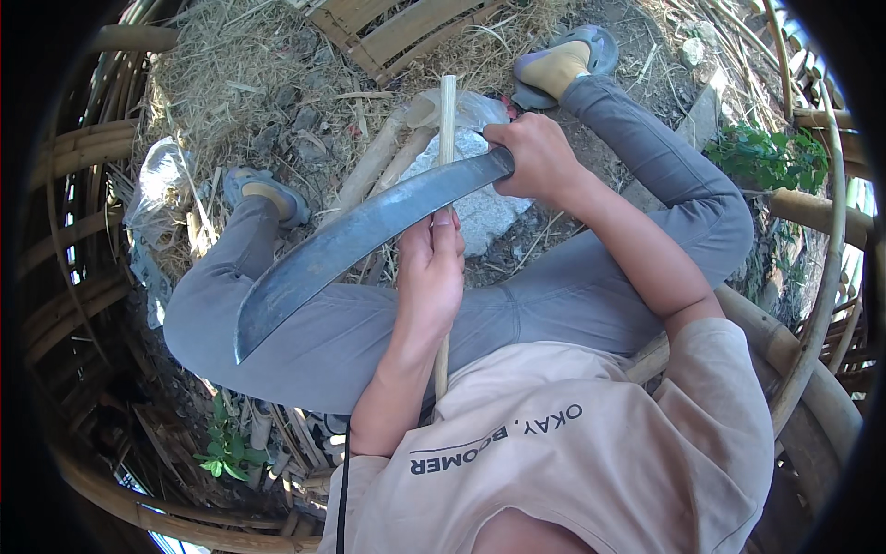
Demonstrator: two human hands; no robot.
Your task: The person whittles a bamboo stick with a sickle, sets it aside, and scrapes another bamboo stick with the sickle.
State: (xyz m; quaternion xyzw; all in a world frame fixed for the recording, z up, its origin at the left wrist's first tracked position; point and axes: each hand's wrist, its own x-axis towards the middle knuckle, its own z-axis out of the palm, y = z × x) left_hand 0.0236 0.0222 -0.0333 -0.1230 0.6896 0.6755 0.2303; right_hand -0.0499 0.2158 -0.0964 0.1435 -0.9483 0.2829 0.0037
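Observation:
My right hand [540, 159] is closed on a machete, its handle hidden in my fist. The long, dark, curved blade [355, 238] runs down to the left, with its tip over my left thigh. Upright in front of me stands a thin, pale wooden or bamboo stick [448, 115], its lower end reaching toward my shirt. Just below the blade, my left hand [432, 272] is wrapped round this stick. The blade crosses over the stick close above my left fingers and appears to touch it.
A pale grey rock [489, 222] lies between my legs, beside a clear plastic bag [457, 109]. A slatted bamboo crate [397, 42] is at the far side, among dry straw [221, 69]. Bamboo poles [821, 217] curve along the right, near a leafy green plant [771, 155].

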